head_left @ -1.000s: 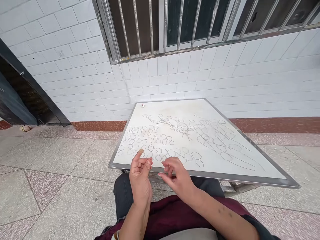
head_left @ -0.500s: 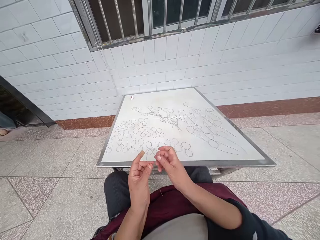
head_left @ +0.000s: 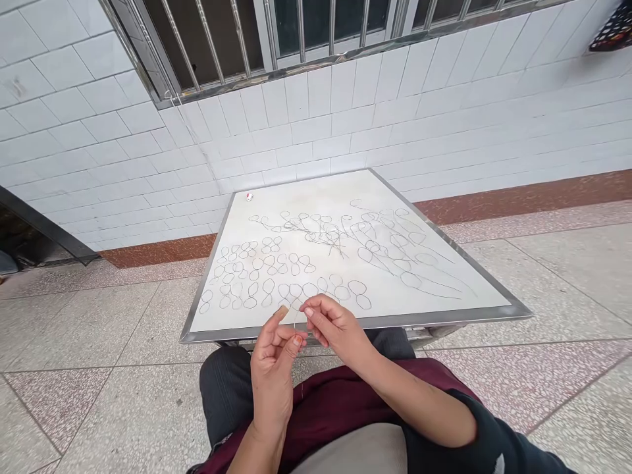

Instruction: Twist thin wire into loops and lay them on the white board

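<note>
L hand [head_left: 273,368] at lower ctr of frame, thumb + finger pinched on thin wire [head_left: 295,322], short bit poking up, strand hanging below over maroon cloth [head_left: 336,411]. R hand [head_left: 338,329] just right of it, fingertips pinched on upper end of same wire, other fingers curled. Small gap betw. hands, both at near rim [head_left: 429,319] of table [head_left: 316,187].

Near rim running across ctr, corner far out to right; side rims slanting in toward wall [head_left: 296,112]. White strip of tabletop betw. stems [head_left: 320,235] and far edge, wedge of white by near right corner. Loops [head_left: 363,293] in rows, left + ctr of tabletop; stems tangled mid to right, w/ long tails. Sm. white/red item [head_left: 249,197] at far left corner.

Behind: wall in white tile, brown baseboard [head_left: 158,249], barred window [head_left: 332,26] at top, dark patterned item [head_left: 615,29] upper right, cut off. Speckled floor [head_left: 148,408] both sides.
</note>
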Tool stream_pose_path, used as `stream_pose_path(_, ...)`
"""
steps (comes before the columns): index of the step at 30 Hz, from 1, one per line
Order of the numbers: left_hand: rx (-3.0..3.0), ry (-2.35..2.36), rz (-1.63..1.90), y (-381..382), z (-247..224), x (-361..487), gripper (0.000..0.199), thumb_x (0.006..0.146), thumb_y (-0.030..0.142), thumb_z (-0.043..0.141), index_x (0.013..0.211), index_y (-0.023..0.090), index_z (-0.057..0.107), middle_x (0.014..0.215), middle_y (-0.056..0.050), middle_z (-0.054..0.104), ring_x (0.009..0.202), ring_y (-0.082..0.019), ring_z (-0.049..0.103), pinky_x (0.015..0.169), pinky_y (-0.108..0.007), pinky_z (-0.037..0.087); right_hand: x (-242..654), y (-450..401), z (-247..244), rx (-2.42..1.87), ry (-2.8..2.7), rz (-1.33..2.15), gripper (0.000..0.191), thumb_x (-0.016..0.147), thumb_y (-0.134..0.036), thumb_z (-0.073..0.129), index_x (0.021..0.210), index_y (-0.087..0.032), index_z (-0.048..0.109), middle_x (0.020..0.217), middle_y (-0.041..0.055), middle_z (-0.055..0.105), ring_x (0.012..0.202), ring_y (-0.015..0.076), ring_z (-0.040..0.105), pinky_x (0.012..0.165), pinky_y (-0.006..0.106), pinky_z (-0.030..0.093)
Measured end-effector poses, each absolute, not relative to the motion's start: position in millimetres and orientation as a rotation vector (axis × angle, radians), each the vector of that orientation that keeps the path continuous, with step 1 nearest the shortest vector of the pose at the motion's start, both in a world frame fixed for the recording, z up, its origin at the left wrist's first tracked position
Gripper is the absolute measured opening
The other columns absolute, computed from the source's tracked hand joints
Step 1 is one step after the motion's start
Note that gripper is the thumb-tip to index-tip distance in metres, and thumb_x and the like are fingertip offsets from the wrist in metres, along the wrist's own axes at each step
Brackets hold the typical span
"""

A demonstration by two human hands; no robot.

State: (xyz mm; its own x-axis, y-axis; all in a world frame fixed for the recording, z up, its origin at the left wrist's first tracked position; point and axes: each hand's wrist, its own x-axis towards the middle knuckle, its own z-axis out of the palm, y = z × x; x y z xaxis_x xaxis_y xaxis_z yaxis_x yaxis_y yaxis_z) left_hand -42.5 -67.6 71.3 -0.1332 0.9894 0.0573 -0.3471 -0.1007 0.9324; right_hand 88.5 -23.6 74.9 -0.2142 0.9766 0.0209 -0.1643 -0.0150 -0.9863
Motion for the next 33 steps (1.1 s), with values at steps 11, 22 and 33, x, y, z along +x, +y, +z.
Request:
stream_pose_path(11, 0.973, 0.997, 1.44, -70, 71, -44, 0.051, 0.076, 0.021, 0.073, 0.126, 0.026, 0.061, 0.09, -0.003, 0.07, 0.087, -0.015, 0.065, 0.084, -0.029, 0.051, 90, -26, 73, -1.05, -1.278, 1.39, 0.026, 0.09, -0.046, 0.053, 0.09, -0.021, 0.06, 0.055, -0.0057, 0.048, 0.049, 0.0095, 0.044, 0.049, 0.022, 0.037)
stream_pose_path(22, 0.913, 1.008, 1.477, -69, 68, -40, 0.05, 0.074, 0.021, 0.075, 0.123, 0.028, 0.063, 0.081, 0.0, 0.07, 0.082, -0.015, 0.067, 0.082, -0.03, 0.052, 86, -26, 71, -1.012, -1.166, 1.543, 0.03, 0.088, -0.051, 0.055, 0.091, -0.021, 0.059, 0.055, -0.0068, 0.047, 0.045, 0.0078, 0.04, 0.044, 0.02, 0.031)
stream_pose_path(33, 0.891, 0.825, 1.472, -66, 64, -37, 0.046, 0.078, 0.017, 0.072, 0.121, 0.029, 0.064, 0.085, -0.001, 0.072, 0.081, -0.016, 0.069, 0.083, -0.035, 0.054, 79, -28, 77, -0.942, -1.011, 1.652, 0.034, 0.082, -0.054, 0.061, 0.088, -0.02, 0.057, 0.055, -0.0071, 0.045, 0.046, 0.0077, 0.041, 0.042, 0.019, 0.028)
